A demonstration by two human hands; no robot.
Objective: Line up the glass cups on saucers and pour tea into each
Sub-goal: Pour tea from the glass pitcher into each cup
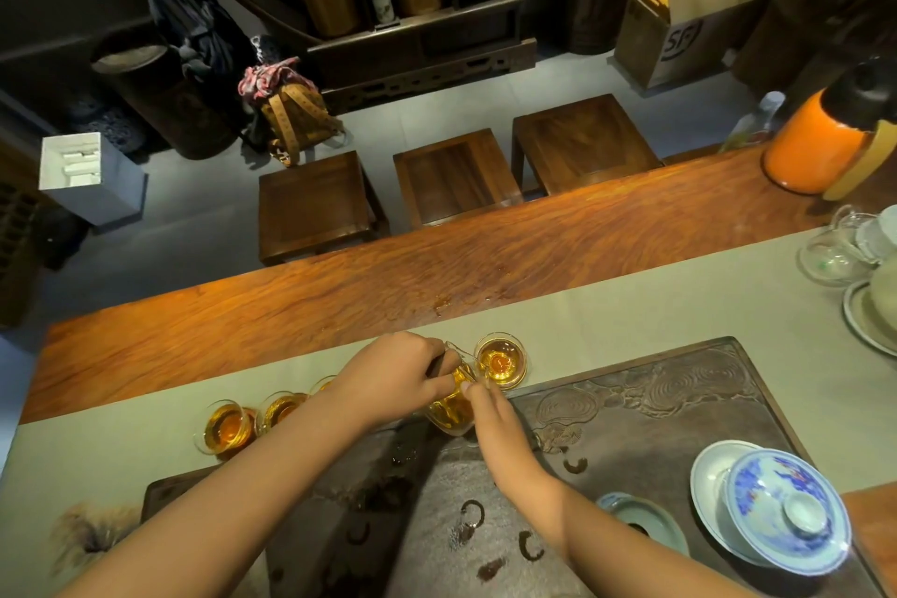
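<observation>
Small glass cups of amber tea stand in a row on the grey cloth runner [631, 306]: one at the far left [224, 427], a second beside it [281, 408], a third [323, 385] mostly hidden behind my left wrist, and one at the right end [501, 359]. My left hand [403, 376] grips a glass pitcher [451, 408] of tea, tilted with its spout over the right-end cup. My right hand [490, 413] touches the pitcher's side with its fingertips. Saucers under the cups are hard to make out.
A dark carved stone tea tray [655, 413] lies in front of me with wet marks. A blue-and-white lidded gaiwan [786, 510] and a celadon dish [640, 520] sit at its right. Glassware [839, 248] and an orange thermos [820, 146] stand far right. Three wooden stools [451, 175] are beyond the table.
</observation>
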